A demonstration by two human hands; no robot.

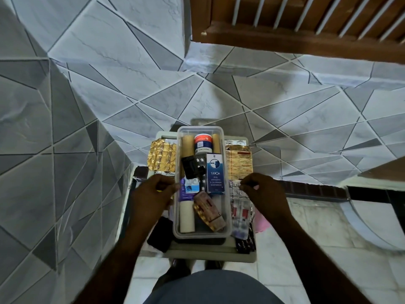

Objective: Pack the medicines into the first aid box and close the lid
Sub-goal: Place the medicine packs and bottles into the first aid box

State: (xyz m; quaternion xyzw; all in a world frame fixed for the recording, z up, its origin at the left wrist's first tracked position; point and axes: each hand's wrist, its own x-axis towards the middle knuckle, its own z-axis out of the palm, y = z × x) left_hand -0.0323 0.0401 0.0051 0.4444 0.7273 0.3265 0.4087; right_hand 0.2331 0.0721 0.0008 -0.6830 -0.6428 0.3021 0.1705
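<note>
A clear plastic first aid box point(228, 207) stands open on a small pale table point(210, 253). Inside lie a blue carton point(215, 175), a white jar with an orange top point(203, 142), a black strip point(190, 166), a white roll point(186, 216) and a tan carton point(209, 212). Gold blister strips point(161, 155) lie left of the box, and orange-tan strips point(240, 161) lie to its right. My left hand point(153, 194) hovers at the box's left edge, fingers curled. At the right edge, my right hand point(263, 191) pinches a clear blister strip point(238, 200).
More strips point(244, 238) and a pink sheet point(262, 222) lie right of the box, and a black pouch point(160, 233) lies at the left. Tiled walls close in on the left and ahead. A wooden slatted panel point(306, 20) hangs at the upper right.
</note>
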